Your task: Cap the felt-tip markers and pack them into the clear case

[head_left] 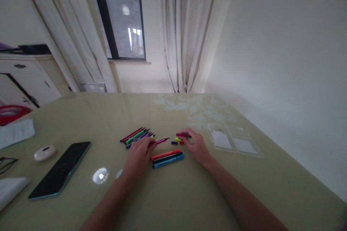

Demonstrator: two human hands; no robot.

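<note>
My left hand (pixel 139 154) is closed around a magenta felt-tip pen (pixel 161 141), whose bare tip points right. My right hand (pixel 196 146) pinches a pink pen cap (pixel 179 135), apart from that tip. Under its fingers lie several loose caps, among them a dark blue cap (pixel 174 143) and a yellow cap (pixel 177 139). Uncapped felt-tip pens (pixel 135 135) in several colours lie side by side beyond my left hand. Between my hands and nearer to me, capped pens lie in a row: an orange-red pen (pixel 165 154), a black pen (pixel 168 158) and a blue pen (pixel 168 162).
An open clear plastic case (pixel 234 140) lies right of my right hand. To the left are a dark tablet or phone (pixel 61 171), a round white object (pixel 45 153) and a shiny clear disc (pixel 100 175). The table's right edge runs along the wall.
</note>
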